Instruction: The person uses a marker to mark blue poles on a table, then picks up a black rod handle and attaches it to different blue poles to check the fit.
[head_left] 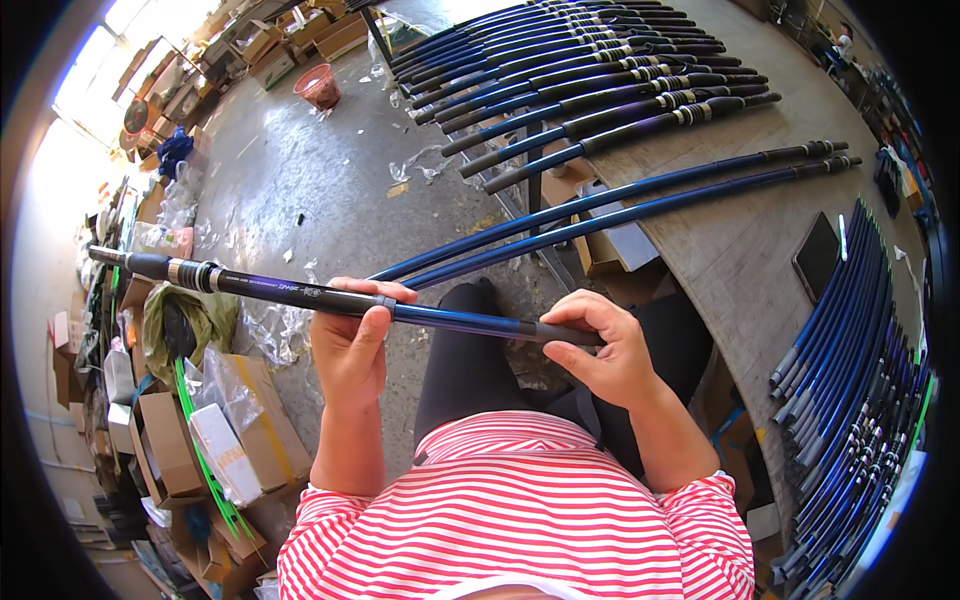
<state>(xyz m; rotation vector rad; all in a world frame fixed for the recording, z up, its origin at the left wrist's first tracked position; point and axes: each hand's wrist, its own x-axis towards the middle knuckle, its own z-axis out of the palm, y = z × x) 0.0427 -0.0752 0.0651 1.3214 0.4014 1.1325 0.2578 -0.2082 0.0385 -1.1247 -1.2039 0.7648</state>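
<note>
While the fingers of my left hand [345,352] and right hand [612,355] grip the rod [460,318], it is left of the table [722,252]. It seems light, stiff, rather slippery; its thick handle [262,286] should hold best.

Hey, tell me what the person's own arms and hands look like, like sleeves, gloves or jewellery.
The bare left hand and bare right hand wear no gloves; no rings, watch or bracelet show. The red-and-white striped fabric left sleeve and matching right sleeve are short, leaving both forearms uncovered.
</note>
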